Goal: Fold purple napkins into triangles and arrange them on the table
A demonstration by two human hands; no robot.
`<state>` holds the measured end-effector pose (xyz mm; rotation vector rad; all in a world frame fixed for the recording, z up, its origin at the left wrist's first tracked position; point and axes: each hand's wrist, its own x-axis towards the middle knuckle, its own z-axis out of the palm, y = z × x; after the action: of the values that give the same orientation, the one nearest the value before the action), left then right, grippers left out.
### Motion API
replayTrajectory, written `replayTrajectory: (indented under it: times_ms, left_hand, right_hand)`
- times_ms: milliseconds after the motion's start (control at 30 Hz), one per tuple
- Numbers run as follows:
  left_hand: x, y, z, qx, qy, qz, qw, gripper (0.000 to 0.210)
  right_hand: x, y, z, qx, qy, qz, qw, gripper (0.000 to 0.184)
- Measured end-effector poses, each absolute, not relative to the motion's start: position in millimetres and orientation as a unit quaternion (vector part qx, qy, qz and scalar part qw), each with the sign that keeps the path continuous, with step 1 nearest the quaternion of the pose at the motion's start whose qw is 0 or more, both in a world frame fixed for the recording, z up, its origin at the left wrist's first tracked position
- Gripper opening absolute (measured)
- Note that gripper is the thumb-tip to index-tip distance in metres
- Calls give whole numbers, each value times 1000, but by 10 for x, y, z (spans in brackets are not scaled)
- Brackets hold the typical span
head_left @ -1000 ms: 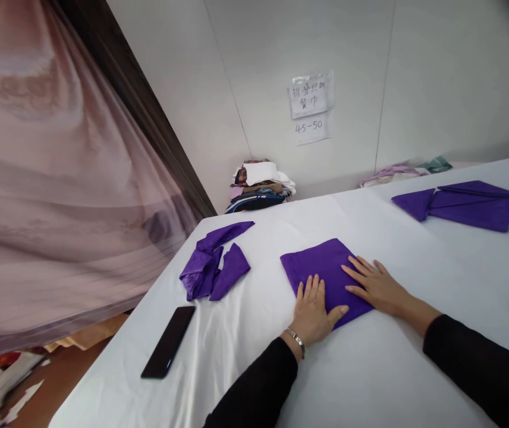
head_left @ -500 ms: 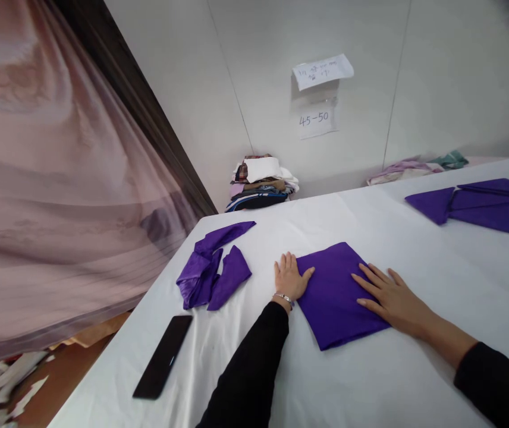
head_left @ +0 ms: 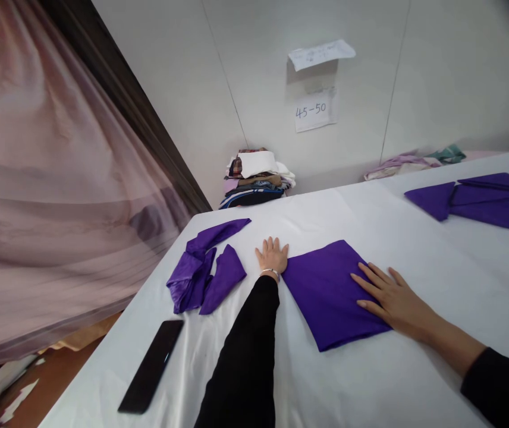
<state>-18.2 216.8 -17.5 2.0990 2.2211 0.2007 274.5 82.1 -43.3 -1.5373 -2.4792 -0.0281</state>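
Folded purple napkin (head_left: 331, 291) lying flat mid-tabletop (head_left: 415, 380), right hand (head_left: 392, 297) resting on its right edge, fingers spread, gripping nothing. Left hand (head_left: 272, 257) flat just off its left corner, fingers loosely apart, also empty. Looks soft, light, floppy, probably slidey on the white cover; best pinched at a corner or folded edge.

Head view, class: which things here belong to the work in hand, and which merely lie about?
In hand: folded purple napkin, right hand flat on it, left hand at its corner.
Lying about: crumpled purple napkin, phone, far purple napkins, clothes pile, wall notes.
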Motion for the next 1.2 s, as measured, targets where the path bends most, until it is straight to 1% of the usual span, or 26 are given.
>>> replayTrajectory:
  times_ms: [133, 233, 333, 400, 467, 533, 567, 767, 1000, 1067, 1200]
  left_hand:
    - [-196, 2180, -78, 668, 738, 89, 30, 52]
    - [-155, 2093, 53, 656, 748, 95, 44, 52]
    - [20, 1770, 130, 672, 731, 103, 52, 53]
    - [199, 1410, 107, 720, 683, 116, 44, 54]
    - [371, 1015, 34, 813, 567, 133, 21, 61]
    - [484, 688, -52, 858, 501, 118, 12, 68]
    - [507, 571, -89, 865, 491, 107, 10, 70]
    - [283, 327, -133, 834, 547, 71, 30, 77]
    - [74, 72, -14, 781, 623, 47, 20, 72]
    - [152, 8, 17, 790, 610, 55, 14, 71]
    - [287, -117, 26, 859, 508, 40, 49, 73]
  right_hand:
    - [2734, 820, -410, -527, -843, -16, 108, 60]
    - [2723, 819, -385, -528, -843, -19, 106, 60]
    - [2719, 821, -373, -528, -843, -19, 104, 60]
    - [2719, 824, -375, -531, -841, -17, 102, 60]
    - [2720, 827, -379, -535, -839, -14, 101, 61]
    - [2719, 827, -380, -537, -837, -12, 103, 61]
    - [2719, 826, -379, -537, -837, -12, 104, 61]
    - [2715, 823, -373, -540, -836, -8, 99, 63]
    - [2716, 836, -391, -541, -835, 1, 105, 65]
    - [2713, 836, -389, -543, -833, 3, 106, 66]
    - [2702, 825, -364, -545, -832, 0, 100, 67]
